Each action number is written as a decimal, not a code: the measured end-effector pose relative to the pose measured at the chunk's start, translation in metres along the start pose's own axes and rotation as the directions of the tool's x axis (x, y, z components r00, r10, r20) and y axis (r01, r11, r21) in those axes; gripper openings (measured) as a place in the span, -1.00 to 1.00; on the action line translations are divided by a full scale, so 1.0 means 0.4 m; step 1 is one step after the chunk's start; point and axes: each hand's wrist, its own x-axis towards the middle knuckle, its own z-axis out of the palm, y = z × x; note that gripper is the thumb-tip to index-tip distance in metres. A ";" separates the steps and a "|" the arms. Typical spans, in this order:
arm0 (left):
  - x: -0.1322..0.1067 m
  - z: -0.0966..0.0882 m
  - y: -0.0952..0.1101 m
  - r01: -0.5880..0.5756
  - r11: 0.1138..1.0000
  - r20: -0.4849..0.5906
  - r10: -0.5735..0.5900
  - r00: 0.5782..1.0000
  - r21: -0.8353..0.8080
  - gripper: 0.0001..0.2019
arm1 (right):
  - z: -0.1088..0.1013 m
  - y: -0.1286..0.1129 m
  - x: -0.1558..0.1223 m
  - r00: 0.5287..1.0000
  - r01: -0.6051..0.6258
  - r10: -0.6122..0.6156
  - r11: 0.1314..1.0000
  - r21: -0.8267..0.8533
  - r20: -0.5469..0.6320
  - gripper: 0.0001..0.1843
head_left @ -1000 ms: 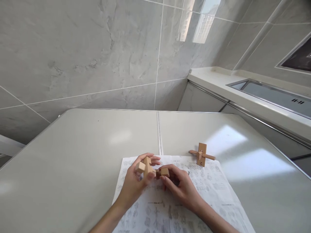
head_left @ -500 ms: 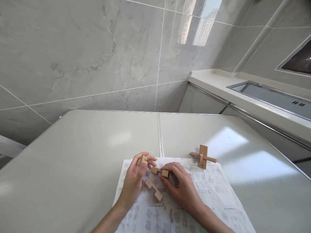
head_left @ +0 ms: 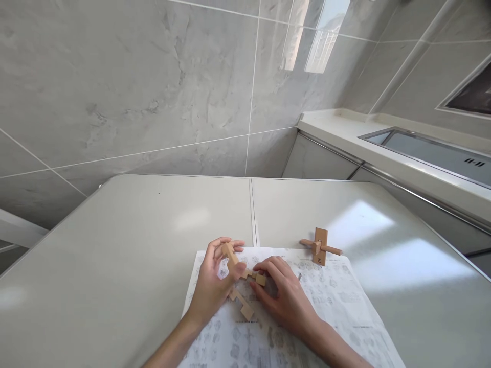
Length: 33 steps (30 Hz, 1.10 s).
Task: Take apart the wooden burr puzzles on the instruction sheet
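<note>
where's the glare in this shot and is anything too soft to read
Head view: strong glare on the right of the table, a fainter patch left of its seam; head view: bright window-like reflections high on the tiled wall; head view: print on the paper sheet too small and soft to read, though the notched block in the left hand keeps its outline.

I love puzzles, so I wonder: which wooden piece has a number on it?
The cross-shaped piece by the paper's far right corner: it bears a 2. No number shows on the wooden pieces near the left hand and right hand.
</note>
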 end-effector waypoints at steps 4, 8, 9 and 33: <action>-0.018 -0.024 0.035 0.002 0.975 0.025 -0.008 1.000 0.223 -0.40 | 0.003 0.004 0.000 1.000 0.007 -0.007 1.000 -0.011 0.006 -0.90; -0.079 -0.057 0.050 -0.059 0.895 0.037 0.048 0.998 0.441 -0.40 | 0.001 0.003 0.001 1.000 0.013 -0.013 1.000 -0.017 0.003 -0.90; -0.099 -0.064 0.044 -0.080 0.864 0.020 0.081 0.997 0.497 -0.40 | -0.001 0.002 0.001 1.000 0.014 -0.014 1.000 -0.015 0.004 -0.91; -0.180 0.000 -0.033 -0.184 0.620 0.089 0.181 0.979 0.763 -0.31 | -0.023 -0.012 0.008 0.989 0.102 -0.111 0.990 0.094 0.097 -0.86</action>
